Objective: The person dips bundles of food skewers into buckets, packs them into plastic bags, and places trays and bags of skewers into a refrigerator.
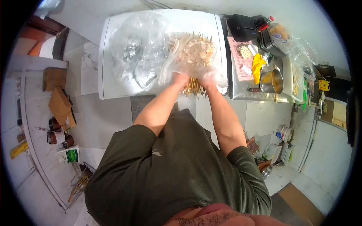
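Observation:
A clear plastic bag (192,54) full of skewered pieces of pale food lies on the white top (124,89) in front of me. Several thin wooden sticks (194,86) stick out of its near end, between my wrists. My left hand (181,78) grips the bag's near left edge, its fingers partly covered by the film. On the other side of the sticks, my right hand (206,81) closes on the near right edge, fingers mostly hidden by plastic. Left of them lies another crumpled clear bag (137,52), which looks mostly flat.
To the right, a metal counter (241,88) holds a steel pot (272,81), a yellow cloth or glove (257,68), a pink sheet (235,56), a black box (241,28) and a white tray (288,77). Cardboard boxes (60,105) stand on the floor at left.

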### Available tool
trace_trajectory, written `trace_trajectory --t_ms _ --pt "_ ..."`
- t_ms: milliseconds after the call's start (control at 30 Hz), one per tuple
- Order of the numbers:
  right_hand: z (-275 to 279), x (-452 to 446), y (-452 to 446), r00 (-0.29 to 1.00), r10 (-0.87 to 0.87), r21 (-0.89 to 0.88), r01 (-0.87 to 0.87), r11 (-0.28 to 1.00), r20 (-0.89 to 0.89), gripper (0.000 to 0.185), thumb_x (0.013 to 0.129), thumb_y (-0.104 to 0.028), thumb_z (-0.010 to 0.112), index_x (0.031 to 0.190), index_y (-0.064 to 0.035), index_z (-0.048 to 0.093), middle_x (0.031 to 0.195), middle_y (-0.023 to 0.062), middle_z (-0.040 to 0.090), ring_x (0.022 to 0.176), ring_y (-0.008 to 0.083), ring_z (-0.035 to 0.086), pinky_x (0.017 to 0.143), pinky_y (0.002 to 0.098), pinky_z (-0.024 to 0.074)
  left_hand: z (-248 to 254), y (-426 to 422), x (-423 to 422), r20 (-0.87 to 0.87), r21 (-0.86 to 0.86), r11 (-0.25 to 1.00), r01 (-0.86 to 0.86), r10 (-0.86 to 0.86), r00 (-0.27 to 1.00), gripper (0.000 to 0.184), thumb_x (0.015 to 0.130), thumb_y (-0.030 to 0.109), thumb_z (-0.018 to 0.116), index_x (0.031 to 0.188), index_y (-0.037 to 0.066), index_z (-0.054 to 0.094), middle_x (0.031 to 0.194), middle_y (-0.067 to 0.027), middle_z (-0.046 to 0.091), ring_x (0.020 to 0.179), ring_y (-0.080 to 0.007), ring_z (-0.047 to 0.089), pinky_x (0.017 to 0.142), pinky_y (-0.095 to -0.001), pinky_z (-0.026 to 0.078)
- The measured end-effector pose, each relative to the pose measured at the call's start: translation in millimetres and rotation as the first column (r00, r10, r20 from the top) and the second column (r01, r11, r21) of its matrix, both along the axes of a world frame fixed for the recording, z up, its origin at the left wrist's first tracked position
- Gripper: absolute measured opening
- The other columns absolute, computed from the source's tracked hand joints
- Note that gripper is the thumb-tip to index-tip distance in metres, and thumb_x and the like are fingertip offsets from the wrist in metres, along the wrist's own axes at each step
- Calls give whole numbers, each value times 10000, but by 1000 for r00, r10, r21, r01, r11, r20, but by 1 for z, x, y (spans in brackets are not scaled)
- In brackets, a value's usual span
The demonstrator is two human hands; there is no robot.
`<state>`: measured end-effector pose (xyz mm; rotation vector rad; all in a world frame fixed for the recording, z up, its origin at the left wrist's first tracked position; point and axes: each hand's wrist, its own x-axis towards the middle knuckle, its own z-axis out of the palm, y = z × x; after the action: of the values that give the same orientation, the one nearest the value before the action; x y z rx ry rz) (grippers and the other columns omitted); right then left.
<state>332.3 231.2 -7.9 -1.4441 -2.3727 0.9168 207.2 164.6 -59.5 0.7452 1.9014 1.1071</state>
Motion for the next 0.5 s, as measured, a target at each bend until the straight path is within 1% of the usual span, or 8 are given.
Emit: trace_trajectory --t_ms 100,133,200,267,333,367,433,500 --pt "19 2 -6 991 43 -134 -60 989 -123 379 783 -252 722 1115 -78 663 1129 107 666 1055 227 616 928 347 459 13 -5 4 26 -52 999 7 -5 1000 349 929 203 513 1183 -29 576 1129 -189 620 1029 -251 585 832 -374 472" --pt "31 -4 -10 998 53 -66 -55 996 -35 398 763 -251 744 1108 -72 662 1153 102 657 1035 250 625 910 349 473 16 -5 3 -3 -16 1000 21 -21 1000 345 931 201 512 1178 -30 579 1118 -184 624 1024 -252 588 826 -375 474" --pt "37 -2 -7 980 169 196 -147 969 -101 411 756 -253 754 1109 -68 658 1131 110 662 1023 271 627 908 351 475 25 -4 -1 25 104 994 18 -21 999 341 935 203 510 1176 -28 579 1094 -170 632 1004 -251 592 824 -379 475" --pt "44 0 -18 990 36 184 -11 983 -138 404 775 -251 728 1126 -68 648 1114 122 662 1025 286 622 910 358 476 37 -8 -1 154 247 968 -37 -1 988 345 940 211 506 1183 -24 576 1067 -149 640 978 -246 595 832 -384 471" --pt "79 -11 -30 936 -338 -74 332 940 -101 379 822 -244 668 1158 -72 633 1100 139 658 1041 296 611 916 371 475 66 -4 -7 -169 171 969 176 -147 975 337 939 208 510 1186 -11 576 1047 -124 641 944 -230 595 815 -386 474" --pt "74 -9 -26 933 -358 -67 354 933 -51 340 804 -199 649 1119 -71 640 1069 144 660 1004 308 618 884 378 485 73 -4 -10 -323 105 956 274 -227 919 333 939 207 512 1187 -5 576 1037 -111 641 927 -221 596 806 -387 475" --pt "16 6 -3 982 -122 41 117 992 147 279 767 -110 610 1040 -71 654 1008 155 665 931 331 633 822 393 506 18 -1 -10 186 10 993 119 -119 975 330 939 213 512 1189 9 578 1035 -107 639 920 -217 592 806 -391 472" --pt "-20 15 17 954 52 177 -108 978 297 255 729 -21 572 961 -71 668 947 166 669 857 355 648 759 408 527 3 3 -12 324 -38 999 12 1 946 335 939 221 512 1192 12 577 1047 -109 636 934 -216 589 816 -393 469"
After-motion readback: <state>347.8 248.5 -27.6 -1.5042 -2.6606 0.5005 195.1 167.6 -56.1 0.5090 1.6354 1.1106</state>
